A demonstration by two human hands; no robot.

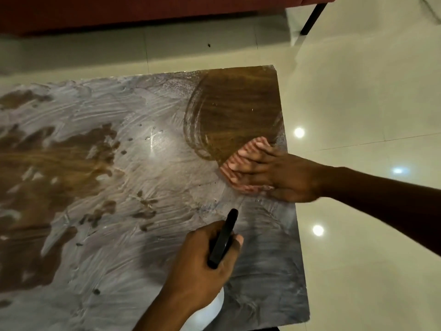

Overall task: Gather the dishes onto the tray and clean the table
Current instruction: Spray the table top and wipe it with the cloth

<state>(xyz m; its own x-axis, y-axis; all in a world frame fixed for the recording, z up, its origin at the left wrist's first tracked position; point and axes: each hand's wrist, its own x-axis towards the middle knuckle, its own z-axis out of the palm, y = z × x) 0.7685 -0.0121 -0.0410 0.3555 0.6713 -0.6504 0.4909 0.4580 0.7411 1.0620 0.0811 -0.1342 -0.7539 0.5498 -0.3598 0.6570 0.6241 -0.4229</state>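
Foam film, whitish and streaky, covers most of the brown wood-grain rectangular table top (238, 103). One wiped-clean patch of bare wood sits at the far right corner, edged by curved swipe marks. More bare wood shows through in ragged blotches on the left half. Small dark specks scattered mid-table.

Right hand (274, 175) is pressed flat, fingers spread, on a pink-and-white striped cloth (232, 163). Cloth lies on the table near the right edge, at the near boundary of the clean patch. Hand not clenched; palm down holding the cloth against the surface. Forearm comes in from the right, over the floor.

Left hand (202, 259) is near, at centre-right, wrapped around a slim black handle-like object (223, 237) that points away toward the far side. Cannot tell what the object is. A white rounded shape (212, 309) shows just below that wrist, mostly hidden.

Glossy cream floor tiles (358, 91) surround the table, with bright light reflections on the right. Dark red sofa base (143, 13) runs along the far edge, with a black leg (312, 17) at far right.

No dishes or tray in view.
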